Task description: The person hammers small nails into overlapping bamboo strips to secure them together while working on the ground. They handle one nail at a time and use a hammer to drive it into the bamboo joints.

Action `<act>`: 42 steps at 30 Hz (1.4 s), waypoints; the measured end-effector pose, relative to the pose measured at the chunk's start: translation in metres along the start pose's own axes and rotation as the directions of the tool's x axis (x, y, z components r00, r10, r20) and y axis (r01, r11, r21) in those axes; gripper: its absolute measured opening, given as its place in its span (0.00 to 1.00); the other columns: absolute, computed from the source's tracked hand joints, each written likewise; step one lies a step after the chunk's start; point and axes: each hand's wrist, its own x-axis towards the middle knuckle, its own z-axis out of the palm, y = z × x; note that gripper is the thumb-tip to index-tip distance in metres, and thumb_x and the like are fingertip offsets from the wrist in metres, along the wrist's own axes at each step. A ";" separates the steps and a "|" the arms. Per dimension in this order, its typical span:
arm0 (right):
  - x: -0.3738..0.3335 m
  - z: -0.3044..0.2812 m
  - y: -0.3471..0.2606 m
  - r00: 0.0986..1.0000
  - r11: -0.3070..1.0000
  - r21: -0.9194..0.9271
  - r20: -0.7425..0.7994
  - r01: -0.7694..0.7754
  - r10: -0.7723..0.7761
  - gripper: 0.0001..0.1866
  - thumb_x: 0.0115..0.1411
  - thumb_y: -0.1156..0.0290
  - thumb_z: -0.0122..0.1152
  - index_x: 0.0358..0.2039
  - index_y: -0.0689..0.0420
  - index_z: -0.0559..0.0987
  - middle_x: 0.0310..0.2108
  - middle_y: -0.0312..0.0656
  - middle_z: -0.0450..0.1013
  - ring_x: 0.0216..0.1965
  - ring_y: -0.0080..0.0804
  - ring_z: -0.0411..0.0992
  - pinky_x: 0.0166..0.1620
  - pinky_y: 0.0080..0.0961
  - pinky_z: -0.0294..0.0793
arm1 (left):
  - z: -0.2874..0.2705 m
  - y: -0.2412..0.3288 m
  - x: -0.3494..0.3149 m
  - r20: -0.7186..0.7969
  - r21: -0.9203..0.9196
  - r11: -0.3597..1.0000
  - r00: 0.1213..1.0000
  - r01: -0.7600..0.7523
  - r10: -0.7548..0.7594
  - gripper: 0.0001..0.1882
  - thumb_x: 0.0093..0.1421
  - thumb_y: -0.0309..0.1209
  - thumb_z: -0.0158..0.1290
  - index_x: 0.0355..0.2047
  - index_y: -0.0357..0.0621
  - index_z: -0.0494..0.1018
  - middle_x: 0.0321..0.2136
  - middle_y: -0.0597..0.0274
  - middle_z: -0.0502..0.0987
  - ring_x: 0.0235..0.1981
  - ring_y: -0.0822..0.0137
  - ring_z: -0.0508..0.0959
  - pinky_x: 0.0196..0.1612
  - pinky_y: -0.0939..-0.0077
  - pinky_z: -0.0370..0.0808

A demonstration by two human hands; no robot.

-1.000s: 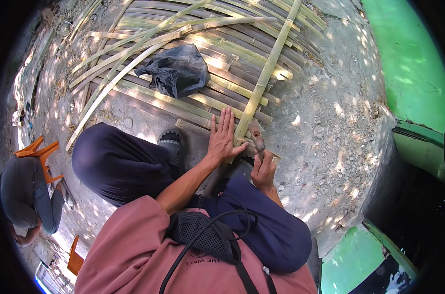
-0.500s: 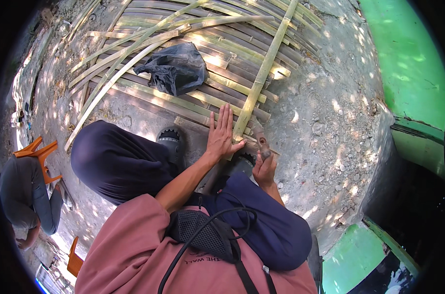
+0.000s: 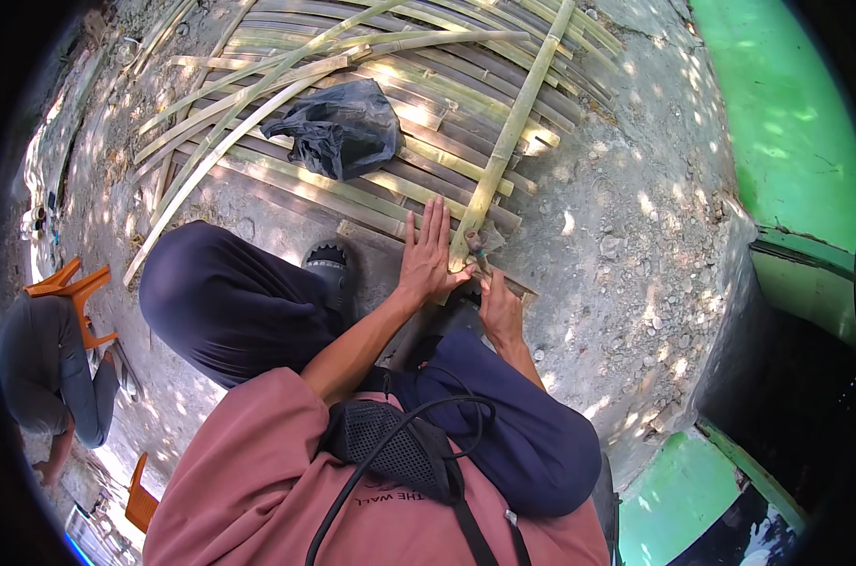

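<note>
My left hand [image 3: 425, 259] lies flat with its fingers stretched out over the near edge of the bamboo slats [image 3: 390, 224]. Its thumb reaches right, to the near end of a long bamboo strip [image 3: 492, 174] that crosses over the slats. In my closed right hand [image 3: 501, 311] is a hammer [image 3: 475, 241], its head over that strip's end, close to my left thumb. Whether a nail stands under the hammer head is too small to tell.
A crumpled black plastic bag [image 3: 348, 132] rests on the slats, near several loose bamboo strips [image 3: 225, 141]. To the left, another person [image 3: 46, 368] bends beside an orange plastic chair [image 3: 74, 292]. A green wall [image 3: 786, 113] stands right, beyond stony ground [image 3: 626, 274].
My right hand has brought the hammer left and slightly up, from beside the strip to over its near end. My left hand has stayed almost where it was.
</note>
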 end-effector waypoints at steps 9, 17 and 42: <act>-0.003 -0.009 -0.002 0.948 0.973 0.123 -0.279 0.193 -0.153 0.12 0.76 0.71 0.55 0.55 0.63 0.74 0.32 0.60 0.80 0.31 0.65 0.81 0.32 0.53 0.77 | 0.001 0.003 0.004 -0.024 -0.003 1.000 1.000 -0.017 0.017 0.69 0.58 0.74 0.53 0.78 0.23 0.47 0.82 0.37 0.44 0.84 0.46 0.41 0.81 0.35 0.35; 0.000 -0.011 -0.012 0.988 0.983 0.182 -0.154 0.016 0.012 0.13 0.79 0.65 0.53 0.55 0.62 0.73 0.33 0.64 0.80 0.36 0.69 0.81 0.35 0.56 0.76 | 0.002 -0.002 -0.005 -0.035 -0.003 1.000 0.999 -0.003 0.003 0.69 0.59 0.76 0.49 0.78 0.22 0.49 0.82 0.37 0.44 0.84 0.44 0.42 0.81 0.35 0.35; 0.012 0.000 0.001 0.995 0.997 0.059 -0.083 -0.055 0.060 0.11 0.80 0.65 0.51 0.49 0.62 0.72 0.29 0.66 0.77 0.33 0.72 0.78 0.32 0.55 0.72 | -0.002 -0.009 0.004 0.024 -0.038 0.999 1.000 0.013 -0.012 0.70 0.56 0.71 0.57 0.79 0.25 0.46 0.83 0.40 0.41 0.84 0.48 0.39 0.82 0.38 0.32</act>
